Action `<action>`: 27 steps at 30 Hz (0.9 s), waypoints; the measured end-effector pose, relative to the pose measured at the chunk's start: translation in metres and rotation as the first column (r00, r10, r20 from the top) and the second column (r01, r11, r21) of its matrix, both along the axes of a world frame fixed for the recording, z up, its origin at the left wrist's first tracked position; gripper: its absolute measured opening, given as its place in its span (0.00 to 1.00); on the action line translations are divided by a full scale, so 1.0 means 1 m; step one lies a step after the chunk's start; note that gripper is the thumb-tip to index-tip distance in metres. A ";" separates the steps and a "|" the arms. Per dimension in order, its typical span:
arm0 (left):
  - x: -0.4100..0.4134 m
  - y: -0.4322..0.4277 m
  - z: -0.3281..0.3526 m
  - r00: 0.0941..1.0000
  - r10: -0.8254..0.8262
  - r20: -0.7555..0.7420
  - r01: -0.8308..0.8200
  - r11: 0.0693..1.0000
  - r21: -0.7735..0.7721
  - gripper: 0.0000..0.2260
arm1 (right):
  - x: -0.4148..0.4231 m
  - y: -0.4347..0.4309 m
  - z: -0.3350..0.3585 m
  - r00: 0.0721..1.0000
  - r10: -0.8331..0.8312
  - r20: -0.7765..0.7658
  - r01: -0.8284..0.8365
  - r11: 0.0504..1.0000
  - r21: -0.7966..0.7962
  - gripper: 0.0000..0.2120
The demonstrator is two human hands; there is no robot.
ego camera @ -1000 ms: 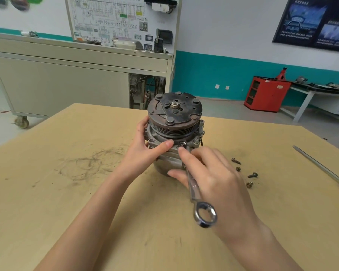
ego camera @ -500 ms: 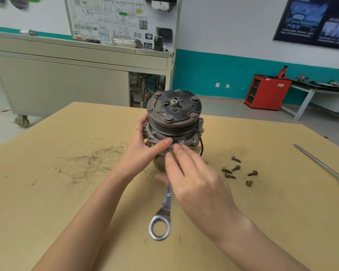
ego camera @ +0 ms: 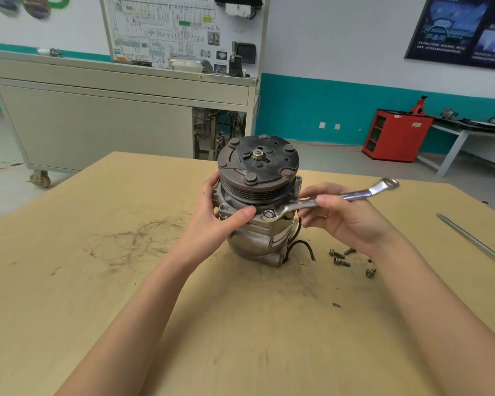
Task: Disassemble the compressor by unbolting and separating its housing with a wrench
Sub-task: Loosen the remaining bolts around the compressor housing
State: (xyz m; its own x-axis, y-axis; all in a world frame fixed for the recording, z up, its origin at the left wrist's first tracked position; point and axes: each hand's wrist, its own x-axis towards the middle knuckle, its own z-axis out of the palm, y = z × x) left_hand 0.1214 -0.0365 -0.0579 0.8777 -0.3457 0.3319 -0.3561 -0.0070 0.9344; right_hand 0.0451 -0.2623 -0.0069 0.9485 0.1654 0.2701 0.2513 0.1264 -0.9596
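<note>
Head view: an air-conditioning compressor [ego camera: 249, 241] stands upright near the middle of a tan wooden table [ego camera: 97, 295], with its dark, rusty clutch plate [ego camera: 257, 164] facing up and a grooved pulley just below it. The left hand [ego camera: 217, 221] grips the compressor from its left side. The thumb lies across the front flange and the fingers curl round the back.

A bolt [ego camera: 268, 214] sits in the front of the flange, just beside the left thumb tip. One ring end of a chrome ring wrench [ego camera: 355, 194] is seated over it. The wrench reaches out to the right and slightly upward, its free ring end in the air. The right hand [ego camera: 346, 218] holds the shank near its middle, thumb on top and fingers curled beneath.

A black wire [ego camera: 305, 247] loops out from the compressor's lower right onto the table. Near it, under the right wrist, lie four loose bolts [ego camera: 342, 262]. A long steel shaft [ego camera: 475, 241], probably a screwdriver though its handle is cut off at the edge, lies well apart on the right. Dark scuff marks [ego camera: 137, 241] smear the table on the left.

Behind stand a grey wheeled cabinet [ego camera: 97, 124] carrying a wiring-diagram board [ego camera: 166, 27], and a red cabinet [ego camera: 397, 135] against the teal-banded wall.
</note>
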 end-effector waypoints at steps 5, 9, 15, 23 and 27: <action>0.000 0.000 0.000 1.000 -0.005 0.007 0.004 1.000 0.005 0.45 | -0.015 0.013 0.004 0.891 -0.368 0.266 0.401 0.912 -0.081 0.13; 0.001 -0.001 0.000 1.000 0.004 0.016 -0.003 1.000 -0.005 0.42 | -0.044 0.044 0.003 0.602 -0.358 0.714 0.705 0.658 -0.264 0.12; 0.001 -0.001 -0.003 0.999 0.016 0.036 -0.015 1.000 -0.014 0.42 | -0.050 0.077 -0.010 0.134 0.101 0.986 0.970 0.192 -0.152 0.21; 0.003 -0.003 -0.005 0.998 0.017 0.056 -0.015 0.999 -0.039 0.39 | -0.048 0.094 -0.020 0.048 0.310 0.949 0.999 -0.001 -0.050 0.21; 0.005 -0.003 -0.006 0.998 0.020 0.060 -0.018 0.999 -0.035 0.38 | -0.050 0.101 -0.019 0.049 0.277 0.960 0.998 -0.055 -0.036 0.22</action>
